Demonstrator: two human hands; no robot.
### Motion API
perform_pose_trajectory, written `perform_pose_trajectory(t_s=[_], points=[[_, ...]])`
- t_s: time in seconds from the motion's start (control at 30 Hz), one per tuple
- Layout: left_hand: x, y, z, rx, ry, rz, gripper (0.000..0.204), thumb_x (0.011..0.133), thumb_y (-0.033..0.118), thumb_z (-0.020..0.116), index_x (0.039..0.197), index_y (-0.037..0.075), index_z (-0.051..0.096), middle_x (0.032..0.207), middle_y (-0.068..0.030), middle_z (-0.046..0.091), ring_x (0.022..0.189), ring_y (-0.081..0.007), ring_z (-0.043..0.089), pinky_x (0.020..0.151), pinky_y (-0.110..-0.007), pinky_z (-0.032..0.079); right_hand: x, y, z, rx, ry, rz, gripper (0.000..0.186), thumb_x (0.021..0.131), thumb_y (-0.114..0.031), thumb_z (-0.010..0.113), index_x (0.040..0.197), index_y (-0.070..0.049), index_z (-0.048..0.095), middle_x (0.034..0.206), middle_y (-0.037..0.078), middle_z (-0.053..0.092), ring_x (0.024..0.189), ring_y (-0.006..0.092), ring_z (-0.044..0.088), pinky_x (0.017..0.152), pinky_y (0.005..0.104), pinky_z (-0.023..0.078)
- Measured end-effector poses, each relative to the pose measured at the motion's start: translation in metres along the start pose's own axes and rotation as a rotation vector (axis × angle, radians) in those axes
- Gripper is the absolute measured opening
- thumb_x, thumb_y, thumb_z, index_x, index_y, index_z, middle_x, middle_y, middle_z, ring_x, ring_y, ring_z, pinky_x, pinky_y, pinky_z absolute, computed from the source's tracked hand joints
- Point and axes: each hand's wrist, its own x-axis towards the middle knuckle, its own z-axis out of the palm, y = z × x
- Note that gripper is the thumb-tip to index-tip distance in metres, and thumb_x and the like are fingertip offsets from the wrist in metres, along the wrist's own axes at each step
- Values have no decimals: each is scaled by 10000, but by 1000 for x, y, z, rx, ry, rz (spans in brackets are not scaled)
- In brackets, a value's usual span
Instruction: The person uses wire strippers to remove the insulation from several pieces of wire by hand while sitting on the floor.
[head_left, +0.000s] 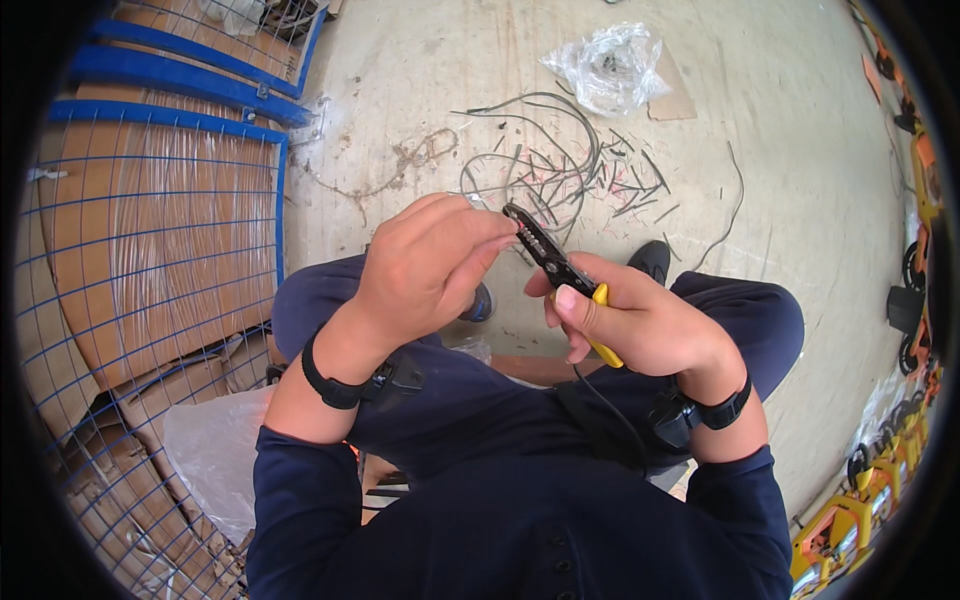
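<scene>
My right hand (640, 315) grips a wire stripper (545, 253) with black toothed jaws and yellow handles, its nose tilted up and left. Close to those jaws, my left hand (415, 265) is closed in a pinch of thumb and forefinger. A tiny reddish bit, seemingly a wire end, shows between its fingertips and the jaws; the rest of it is hidden by the fingers. Below my right hand hangs a black cable (612, 408), running down across my lap. Whether it joins the piece at my left fingertips cannot be seen.
Cut dark cable scraps (590, 170) and reddish bits litter the concrete floor ahead. Beyond lies crumpled clear plastic (607, 70) by a cardboard piece (673, 92). A blue wire-mesh cage (283, 210) with cardboard stands left. Yellow-and-black equipment (845, 525) lines the right side.
</scene>
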Motion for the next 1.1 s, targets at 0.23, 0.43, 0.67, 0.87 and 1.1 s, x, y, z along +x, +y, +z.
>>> perform_pose_trajectory(t_s=[0.23,0.43,0.67,0.87,1.1], points=[[-1,1,1,13,13,-33,130,746,-5,684,850,23,611,721,-109,614,624,-276,587,562,-334,470,-1,-3,1,-7,-8,-56,374,993,-270,460,1242,8,487,882,-24,504,752,48,494,721,221,493],[-1,1,2,4,35,-45,128,752,-2,686,848,25,605,710,-103,610,615,-266,586,553,-327,466,1,0,0,-41,-8,-76,374,992,-263,465,1257,1,482,920,-23,521,766,56,501,726,224,486],[-2,1,3,4,31,-56,127,751,-1,682,846,28,604,704,-109,603,609,-267,580,546,-327,460,-2,-2,1,-16,-1,-49,350,989,-273,470,1223,-15,505,870,-20,521,725,47,501,699,205,474],[-14,-1,11,-337,-70,-432,65,872,74,595,870,10,583,631,-23,536,528,-136,512,472,-274,381,7,11,10,-234,215,-336,358,941,-293,563,1119,11,501,818,142,619,699,210,604,659,347,483],[-15,-11,8,-1184,-108,-950,133,948,120,514,910,9,574,577,63,392,427,-1,263,381,-200,188,19,17,13,-455,409,-352,331,916,-243,579,1073,35,492,902,257,613,854,425,607,694,429,480]])
